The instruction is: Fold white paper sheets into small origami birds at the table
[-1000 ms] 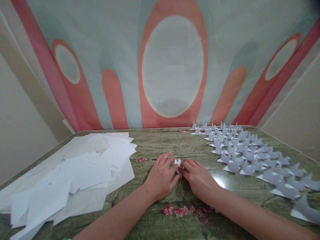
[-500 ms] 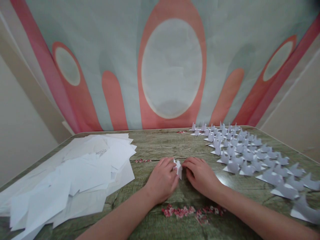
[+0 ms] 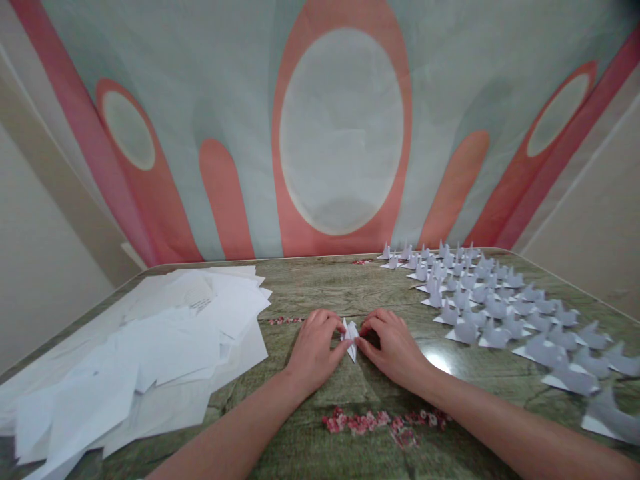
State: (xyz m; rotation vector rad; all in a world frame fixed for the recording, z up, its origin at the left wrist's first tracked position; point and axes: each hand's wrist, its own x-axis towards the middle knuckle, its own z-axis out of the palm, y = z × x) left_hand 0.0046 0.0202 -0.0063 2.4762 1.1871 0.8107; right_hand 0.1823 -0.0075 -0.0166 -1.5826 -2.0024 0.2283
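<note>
Left hand, right hand pinching folded paper!
Its exact shape's hard to tell; paper birds stand right of the right hand.

Matt paper piece, glossy wood-grain table

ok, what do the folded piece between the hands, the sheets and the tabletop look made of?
Folded piece: white paper, matt by its look; crisp creases and pointed tips.
Sheets: paper, mostly plain white; thin, flat, loosely overlapping edges.
Tabletop: wood-look grain, glossy enough to throw a bright glare. Real wood or printed covering, can't tell.
</note>
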